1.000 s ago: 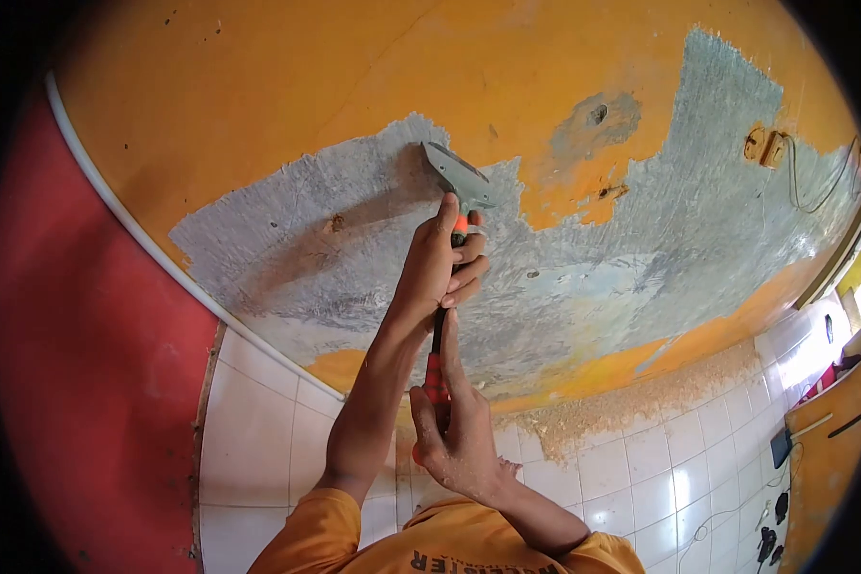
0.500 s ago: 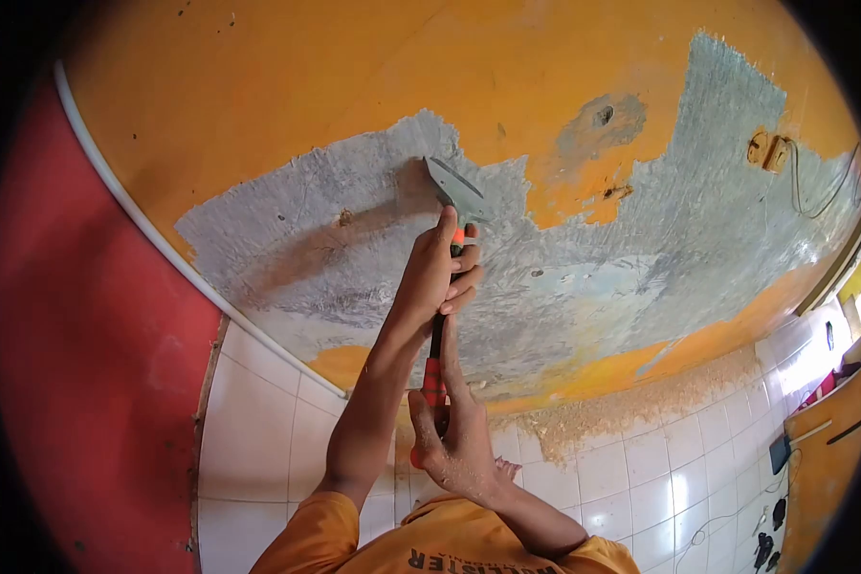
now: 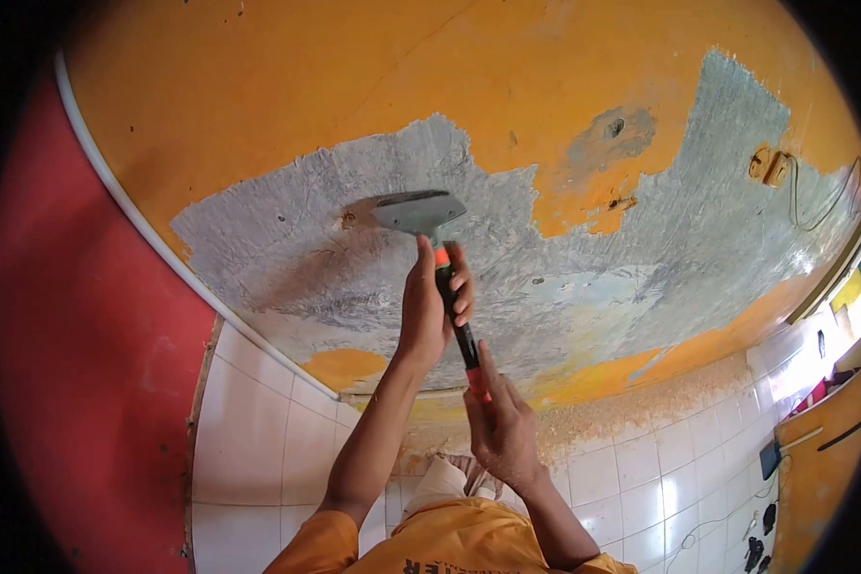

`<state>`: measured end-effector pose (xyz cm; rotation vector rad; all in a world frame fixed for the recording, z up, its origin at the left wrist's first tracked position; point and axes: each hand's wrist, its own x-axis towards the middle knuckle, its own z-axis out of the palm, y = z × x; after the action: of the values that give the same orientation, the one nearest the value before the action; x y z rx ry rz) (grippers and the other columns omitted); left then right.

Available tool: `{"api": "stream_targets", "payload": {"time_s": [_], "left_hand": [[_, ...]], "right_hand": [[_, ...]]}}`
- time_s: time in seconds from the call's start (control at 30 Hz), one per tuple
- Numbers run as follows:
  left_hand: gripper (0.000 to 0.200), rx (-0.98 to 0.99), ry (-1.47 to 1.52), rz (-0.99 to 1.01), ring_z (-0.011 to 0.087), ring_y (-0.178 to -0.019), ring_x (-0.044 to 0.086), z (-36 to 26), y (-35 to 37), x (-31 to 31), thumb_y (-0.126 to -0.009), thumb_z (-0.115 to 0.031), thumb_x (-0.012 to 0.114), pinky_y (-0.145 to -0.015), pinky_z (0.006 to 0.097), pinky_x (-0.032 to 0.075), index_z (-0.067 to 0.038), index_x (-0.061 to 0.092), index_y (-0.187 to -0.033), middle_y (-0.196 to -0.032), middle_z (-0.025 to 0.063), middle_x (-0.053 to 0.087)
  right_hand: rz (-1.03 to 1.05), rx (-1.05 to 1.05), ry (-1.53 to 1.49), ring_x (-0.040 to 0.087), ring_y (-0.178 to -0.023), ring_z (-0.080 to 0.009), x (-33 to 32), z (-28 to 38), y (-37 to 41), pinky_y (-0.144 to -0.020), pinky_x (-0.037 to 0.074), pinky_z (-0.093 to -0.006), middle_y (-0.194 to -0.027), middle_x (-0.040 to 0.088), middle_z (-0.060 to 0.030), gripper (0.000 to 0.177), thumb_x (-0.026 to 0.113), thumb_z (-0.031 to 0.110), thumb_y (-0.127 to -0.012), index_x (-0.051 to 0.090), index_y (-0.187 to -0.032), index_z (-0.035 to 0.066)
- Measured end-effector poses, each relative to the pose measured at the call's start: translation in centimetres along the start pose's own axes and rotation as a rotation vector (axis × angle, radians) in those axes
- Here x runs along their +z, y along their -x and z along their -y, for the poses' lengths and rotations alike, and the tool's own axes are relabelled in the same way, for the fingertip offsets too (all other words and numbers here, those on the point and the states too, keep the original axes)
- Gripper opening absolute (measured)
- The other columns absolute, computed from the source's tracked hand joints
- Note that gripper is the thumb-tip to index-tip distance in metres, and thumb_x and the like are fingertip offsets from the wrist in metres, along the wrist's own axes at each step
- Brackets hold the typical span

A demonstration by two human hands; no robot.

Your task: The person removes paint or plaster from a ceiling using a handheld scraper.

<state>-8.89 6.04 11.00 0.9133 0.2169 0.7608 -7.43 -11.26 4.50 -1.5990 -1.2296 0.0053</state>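
Observation:
Both my hands grip a long-handled wall scraper point(image 3: 419, 212) with a wide grey metal head and a black handle with red-orange parts. My left hand point(image 3: 432, 301) is wrapped around the upper handle, just below the head, thumb pointing up along it. Lower down, my right hand point(image 3: 505, 429) closes round the red grip at the handle's end. The blade lies at a bare grey patch point(image 3: 507, 258) of the wall, its edge nearly level across the view. Around that patch the wall still carries orange paint point(image 3: 287, 77) with a ragged border.
A white pipe point(image 3: 124, 199) runs down the corner beside a red wall point(image 3: 86, 316). Paint scrapings point(image 3: 631, 411) lie along the wall's foot on white floor tiles point(image 3: 249, 450). At right are an electrical outlet point(image 3: 770, 166) with a cord and a wooden cabinet point(image 3: 827, 478).
The scraper head has turned from a steep slant to nearly level and moved down and left. My right hand has shifted right and slightly up, and the handle now leans the other way.

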Motion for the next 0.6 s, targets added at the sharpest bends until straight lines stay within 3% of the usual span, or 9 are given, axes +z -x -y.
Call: {"api": "stream_targets", "payload": {"time_s": [0.03,0.13,0.17,0.6], "left_hand": [[0.053,0.026,-0.005,0.051,0.0050,-0.050,0.035,-0.1,-0.2,0.7,-0.105,-0.061,0.036,-0.042,0.0205,0.030,-0.010,0.052,-0.103,-0.068,-0.0046,0.038],[0.052,0.113,-0.049,0.062,0.0043,-0.045,0.031,0.3,-1.2,2.1,-0.106,-0.059,0.034,-0.036,0.0196,0.027,-0.010,0.051,-0.103,-0.063,-0.0056,0.035],[0.051,0.125,-0.033,0.051,0.0043,-0.044,0.030,0.3,-1.5,2.3,-0.106,-0.058,0.034,-0.035,0.0197,0.026,-0.010,0.050,-0.102,-0.062,-0.0058,0.034],[0.048,0.170,0.041,0.028,0.0044,-0.039,0.026,-1.0,-2.7,4.7,-0.107,-0.057,0.035,-0.030,0.0197,0.023,-0.012,0.047,-0.096,-0.055,-0.0064,0.031]], "right_hand": [[-0.042,-0.013,-0.027,0.057,-0.057,-0.0225,-0.2,-0.2,-0.4,-0.056,0.048,-0.0332,-0.089,0.066,-0.0181,0.063,0.058,-0.003,-0.093,0.041,-0.153,0.004],[-0.003,0.053,-0.081,0.055,-0.056,-0.0238,-1.5,0.6,-1.3,-0.053,0.047,-0.0339,-0.074,0.056,-0.0136,0.065,0.062,-0.006,-0.089,0.044,-0.151,0.004],[-0.028,0.063,-0.076,0.051,-0.053,-0.0183,-1.6,1.2,-1.6,-0.051,0.045,-0.0312,-0.066,0.053,-0.0116,0.063,0.062,-0.007,-0.088,0.048,-0.149,0.004],[0.017,0.106,-0.041,0.050,-0.049,-0.0156,-3.6,2.9,-3.7,-0.047,0.043,-0.0302,-0.065,0.056,-0.0121,0.059,0.062,-0.007,-0.088,0.050,-0.146,0.000]]}}
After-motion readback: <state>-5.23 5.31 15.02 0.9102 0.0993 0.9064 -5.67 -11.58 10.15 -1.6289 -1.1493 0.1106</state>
